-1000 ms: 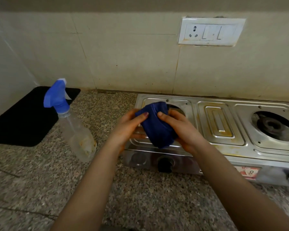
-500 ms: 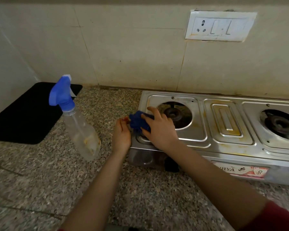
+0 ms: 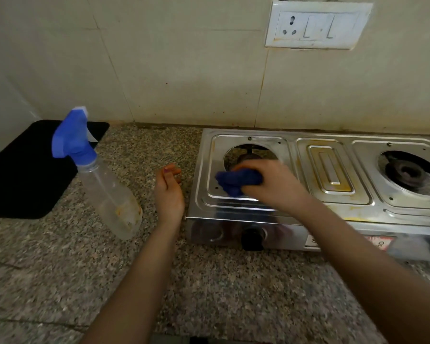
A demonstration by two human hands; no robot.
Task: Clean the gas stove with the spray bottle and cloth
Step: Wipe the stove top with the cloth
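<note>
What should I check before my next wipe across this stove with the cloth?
1. Grip on blue cloth: ok, right hand holds it bunched on the stove, by the left burner.
2. Left hand free: ok, open beside the stove.
3. Spray bottle near: ok, on the counter left of that hand.
4. Front knob off: cannot tell.
5. Top clean: not ok, yellow stains around the middle panel.

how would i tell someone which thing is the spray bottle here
Start at the steel gas stove on the speckled counter and look left, past the empty left hand. The spray bottle stands there, by a black mat. It alone is clear plastic with a blue trigger head.
</note>
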